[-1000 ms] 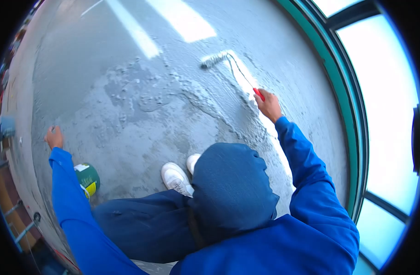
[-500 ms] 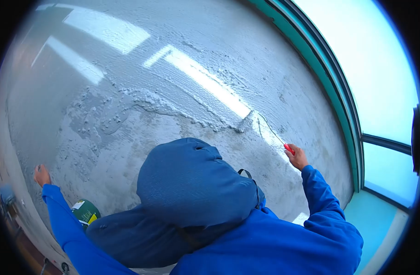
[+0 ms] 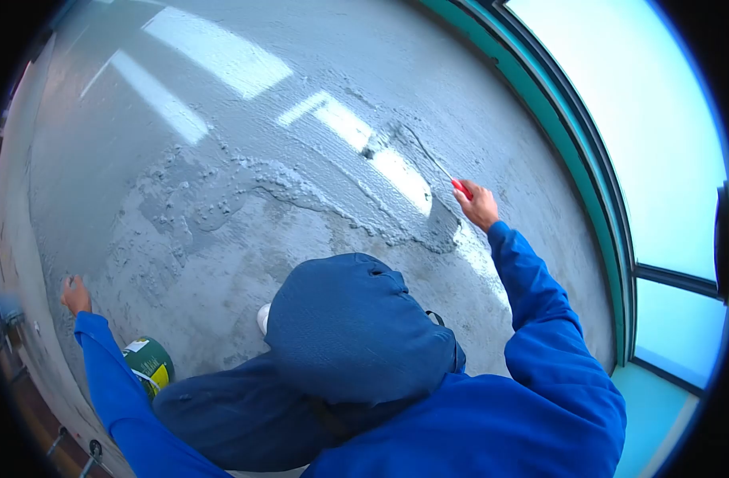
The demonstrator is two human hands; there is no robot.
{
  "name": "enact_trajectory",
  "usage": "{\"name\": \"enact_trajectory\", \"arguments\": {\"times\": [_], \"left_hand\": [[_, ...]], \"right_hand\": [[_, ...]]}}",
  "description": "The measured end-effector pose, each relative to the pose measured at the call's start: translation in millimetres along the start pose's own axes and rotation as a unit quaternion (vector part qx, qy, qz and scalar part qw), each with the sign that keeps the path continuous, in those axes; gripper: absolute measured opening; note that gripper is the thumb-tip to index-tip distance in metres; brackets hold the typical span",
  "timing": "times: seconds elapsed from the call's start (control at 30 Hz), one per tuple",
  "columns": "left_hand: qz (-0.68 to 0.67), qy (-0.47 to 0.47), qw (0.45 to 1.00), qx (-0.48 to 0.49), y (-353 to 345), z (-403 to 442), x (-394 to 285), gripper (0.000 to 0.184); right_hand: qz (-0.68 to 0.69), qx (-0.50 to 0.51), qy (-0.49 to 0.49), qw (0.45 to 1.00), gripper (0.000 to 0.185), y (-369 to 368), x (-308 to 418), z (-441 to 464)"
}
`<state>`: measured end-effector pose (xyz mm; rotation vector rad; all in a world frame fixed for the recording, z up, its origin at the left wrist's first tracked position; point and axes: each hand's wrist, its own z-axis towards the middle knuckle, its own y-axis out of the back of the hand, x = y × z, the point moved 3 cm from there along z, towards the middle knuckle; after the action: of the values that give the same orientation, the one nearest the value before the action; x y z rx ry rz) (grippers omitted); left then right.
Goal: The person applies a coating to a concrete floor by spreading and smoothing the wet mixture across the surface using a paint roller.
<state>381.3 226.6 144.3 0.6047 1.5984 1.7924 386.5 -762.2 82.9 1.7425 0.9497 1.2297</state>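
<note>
Right hand (image 3: pixel 477 207): closed around the red handle (image 3: pixel 462 190) of a roller (image 3: pixel 436 162), fingers wrapped over the grip.
Roller: out in front of the right hand; thin metal rod runs from the grip up and to the left in the view, then bends over to the sleeve.
Roller sleeve (image 3: pixel 384 139): grey, smeared, low over wet coating; lies forward and left of the right hand, well apart from the fingers, across a bright strip of reflected light. Cannot tell how hard it presses.
Left hand (image 3: pixel 76 295): out at the far left, well apart from the roller; fingers look loosely curled, cannot tell if anything sits in them.
Green bucket (image 3: pixel 151 362): near the left hand, just beside the left forearm; white and yellow label areas show.
Grey coating (image 3: pixel 293 190): lumpy ridge running from left of centre toward the right hand; smoother, shinier spread on the far side.
Floor (image 3: pixel 237 263): patchy grey on the near side of the ridge.
White shoe (image 3: pixel 263 319): partly in view next to the dark-clothed knee.
Window frame (image 3: pixel 539 111): teal and black, curving along the right side, bright panes beyond.
</note>
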Motion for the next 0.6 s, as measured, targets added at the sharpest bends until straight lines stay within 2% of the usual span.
{"name": "enact_trajectory", "arguments": {"times": [0.1, 0.2, 0.3, 0.4, 0.47, 0.5, 0.6], "left_hand": [[-0.029, 0.056, 0.998, -0.009, 23.0, -25.3, -11.5, 0.046], [0.024, 0.031, 0.999, -0.023, 16.7, -16.4, 14.8, 0.045], [-0.036, 0.089, 0.995, -0.005, 31.8, -33.7, 0.2, 0.045], [-0.041, 0.1, 0.994, 0.001, 31.4, -27.0, 10.6, 0.045], [-0.007, 0.067, 0.998, -0.011, 22.0, -10.9, 31.5, 0.046], [0.007, 0.05, 0.999, -0.019, 16.9, -7.7, 34.6, 0.047], [-0.012, 0.072, 0.997, -0.004, 24.5, -17.8, 12.2, 0.047]], "right_hand": [[0.014, -0.015, 0.04, 0.999, 0.035, -24.2, 56.3, 69.1], [0.031, -0.014, 0.06, 0.998, 0.038, -37.4, 109.8, 125.4], [0.048, 0.017, 0.044, 0.998, 0.041, -40.3, 133.6, 158.3], [0.043, 0.033, 0.073, 0.996, 0.04, -34.1, 110.5, 160.7], [-0.004, 0.063, 0.101, 0.993, 0.036, -17.4, 81.0, 142.1], [0.015, 0.028, 0.126, 0.992, 0.035, -16.0, 53.3, 128.1], [-0.002, 0.051, 0.083, 0.995, 0.038, 6.7, -17.5, 63.3]]}}
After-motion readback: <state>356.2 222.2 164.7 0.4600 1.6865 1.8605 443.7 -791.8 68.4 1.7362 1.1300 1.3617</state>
